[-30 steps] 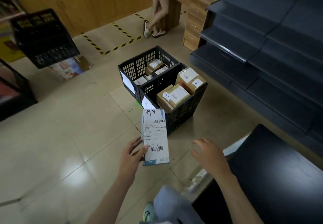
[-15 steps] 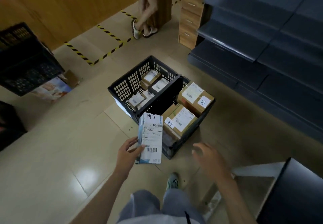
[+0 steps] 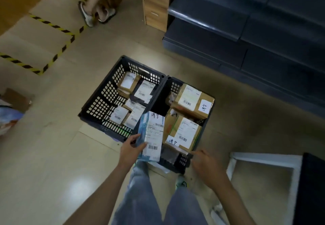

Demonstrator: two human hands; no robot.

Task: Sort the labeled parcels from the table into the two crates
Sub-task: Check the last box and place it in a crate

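Head view, glossy tile floor (image 3: 44, 154), two crates (image 3: 98, 101); left hand (image 3: 130, 152) grips parcel (image 3: 153, 137), right hand (image 3: 205, 165) loose

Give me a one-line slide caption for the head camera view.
Left hand holds a labeled parcel above two black crates of boxes; right hand hovers empty nearby.

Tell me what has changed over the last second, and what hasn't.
The person has stepped up to the crates. The left hand has carried the parcel forward, from short of them to over the near end where left crate and right crate meet. The right hand came along empty, now by the right crate's near corner. Unchanged: the grip on the parcel, the boxes in both crates.
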